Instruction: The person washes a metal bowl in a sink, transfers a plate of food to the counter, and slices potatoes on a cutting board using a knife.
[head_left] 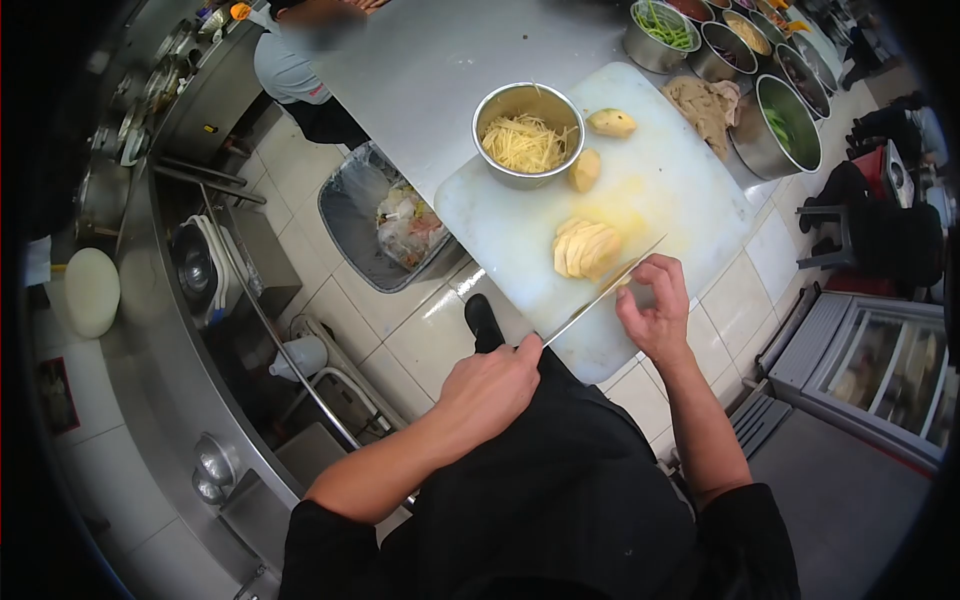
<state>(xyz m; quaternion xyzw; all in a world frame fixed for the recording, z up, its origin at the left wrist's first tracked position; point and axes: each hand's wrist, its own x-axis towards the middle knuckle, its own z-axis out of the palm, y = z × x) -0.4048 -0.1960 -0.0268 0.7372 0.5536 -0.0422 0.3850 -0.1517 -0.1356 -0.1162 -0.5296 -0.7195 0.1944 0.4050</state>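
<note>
My left hand (490, 390) is closed around the handle of a knife (590, 301), whose long blade slants up and right over the cutting board (480, 215). My right hand (655, 308) is at the blade's far part, fingers curled and pinched; a small yellowish bit shows at the fingertips, too small to make out. Just beyond the blade lies a fanned stack of pale yellow slices (586, 249), perhaps ginger or potato. Farther back are two peeled pieces, one rounded (585, 171) and one longer (612, 123). A steel bowl (480, 118) holds thin pale yellow shreds (525, 145).
Several steel containers, including one with green vegetables (757, 135), stand at the back right by a crumpled brown cloth (703, 108). A lined trash bin (345, 245) is left of the table. Another person (290, 68) stands at the far left side. A glass-topped cooler (880, 365) is at right.
</note>
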